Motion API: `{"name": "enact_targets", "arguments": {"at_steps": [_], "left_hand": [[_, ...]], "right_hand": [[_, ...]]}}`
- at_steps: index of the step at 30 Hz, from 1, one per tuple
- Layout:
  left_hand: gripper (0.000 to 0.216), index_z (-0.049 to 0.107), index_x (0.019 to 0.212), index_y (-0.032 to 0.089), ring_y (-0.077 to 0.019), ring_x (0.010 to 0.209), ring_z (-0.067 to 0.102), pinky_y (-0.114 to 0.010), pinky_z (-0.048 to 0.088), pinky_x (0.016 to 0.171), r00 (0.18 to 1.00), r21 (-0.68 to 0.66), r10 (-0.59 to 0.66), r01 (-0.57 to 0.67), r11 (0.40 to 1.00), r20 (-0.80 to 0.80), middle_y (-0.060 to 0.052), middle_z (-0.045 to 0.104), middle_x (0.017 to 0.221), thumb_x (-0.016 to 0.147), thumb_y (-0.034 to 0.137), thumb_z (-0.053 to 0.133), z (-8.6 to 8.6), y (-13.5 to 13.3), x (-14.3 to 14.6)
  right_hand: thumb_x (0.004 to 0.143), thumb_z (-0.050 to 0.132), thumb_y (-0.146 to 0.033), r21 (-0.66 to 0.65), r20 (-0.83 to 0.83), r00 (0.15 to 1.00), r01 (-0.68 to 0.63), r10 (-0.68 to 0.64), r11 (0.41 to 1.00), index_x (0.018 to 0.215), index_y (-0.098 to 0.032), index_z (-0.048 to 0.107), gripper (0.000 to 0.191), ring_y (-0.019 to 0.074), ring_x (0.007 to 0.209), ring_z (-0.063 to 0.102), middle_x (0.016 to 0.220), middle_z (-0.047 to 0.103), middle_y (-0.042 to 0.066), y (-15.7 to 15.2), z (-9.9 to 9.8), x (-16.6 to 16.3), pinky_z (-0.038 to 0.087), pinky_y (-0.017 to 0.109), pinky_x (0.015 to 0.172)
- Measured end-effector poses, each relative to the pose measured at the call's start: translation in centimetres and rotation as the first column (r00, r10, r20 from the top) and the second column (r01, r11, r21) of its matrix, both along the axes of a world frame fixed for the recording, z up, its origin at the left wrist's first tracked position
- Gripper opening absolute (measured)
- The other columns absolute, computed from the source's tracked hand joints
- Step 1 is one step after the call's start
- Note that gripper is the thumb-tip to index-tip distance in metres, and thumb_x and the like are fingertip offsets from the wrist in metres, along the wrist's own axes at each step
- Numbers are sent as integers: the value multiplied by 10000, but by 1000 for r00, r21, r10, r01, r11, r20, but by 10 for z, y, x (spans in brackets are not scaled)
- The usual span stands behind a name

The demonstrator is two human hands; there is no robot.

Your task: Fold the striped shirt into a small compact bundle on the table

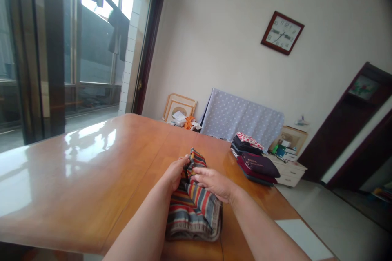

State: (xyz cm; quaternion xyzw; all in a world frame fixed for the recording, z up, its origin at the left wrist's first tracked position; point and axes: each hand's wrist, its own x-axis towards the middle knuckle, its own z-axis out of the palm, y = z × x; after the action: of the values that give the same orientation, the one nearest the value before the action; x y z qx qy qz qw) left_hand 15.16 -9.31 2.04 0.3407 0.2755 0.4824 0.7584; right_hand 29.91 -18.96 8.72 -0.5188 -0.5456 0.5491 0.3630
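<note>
A striped cloth garment (194, 202) in red, grey, orange and dark bands lies folded on the table before me, its patterned border nearest me. Its far end rises in a narrow, bunched fold. My left hand (177, 172) grips this fold from the left side, fingers curled at its edge. From the right, my right hand (214, 181) rests over the cloth, fingers stretched out and fingertips touching the bunched part. What lies under the right palm is hidden.
The glossy wooden table (131, 163) spreads to the left. Folded clothes (257, 163) are stacked near its right edge, with a white sheet (303, 238) closer to me. Behind stand a dotted cloth cover (241, 110), picture frames (180, 106) and a white cabinet (289, 171).
</note>
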Motion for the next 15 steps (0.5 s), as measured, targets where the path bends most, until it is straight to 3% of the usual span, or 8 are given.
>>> {"name": "enact_targets", "arguments": {"at_steps": [4, 6, 10, 15], "left_hand": [[327, 711, 938, 114, -238, 800, 726, -361, 584, 806, 998, -11, 4, -4, 1000, 66, -110, 762, 875, 832, 423, 717, 0, 2, 2], [316, 707, 945, 110, -243, 820, 730, -371, 586, 829, 996, -30, 5, -2, 1000, 87, -117, 762, 886, 850, 411, 699, 0, 3, 3], [337, 698, 960, 108, -239, 761, 725, -392, 596, 800, 996, -65, 6, 0, 998, 85, -107, 754, 845, 882, 433, 656, 3, 2, 3], [368, 682, 953, 122, -223, 718, 714, -355, 588, 745, 998, -69, 7, -3, 998, 56, -90, 743, 824, 886, 481, 638, 2, 2, 1]], "right_hand": [[805, 720, -507, -51, 80, 992, 100, -96, 994, 1177, -239, 669, 460, 163, 865, 639, 1036, 711, 47, -4, 2, 14, 473, 290, 793], [788, 732, -514, -44, 164, 979, 127, -119, 991, 1081, -206, 695, 426, 144, 763, 616, 903, 709, 36, -5, 1, 25, 462, 258, 720], [734, 782, -426, -52, 298, 954, 9, 7, 999, 831, -156, 711, 296, 147, 671, 595, 717, 687, 14, -10, -4, 40, 440, 233, 648], [734, 731, -296, -78, 260, 964, -42, 61, 996, 879, -161, 718, 198, 134, 591, 593, 706, 695, 1, -15, 2, 28, 443, 232, 594]]}}
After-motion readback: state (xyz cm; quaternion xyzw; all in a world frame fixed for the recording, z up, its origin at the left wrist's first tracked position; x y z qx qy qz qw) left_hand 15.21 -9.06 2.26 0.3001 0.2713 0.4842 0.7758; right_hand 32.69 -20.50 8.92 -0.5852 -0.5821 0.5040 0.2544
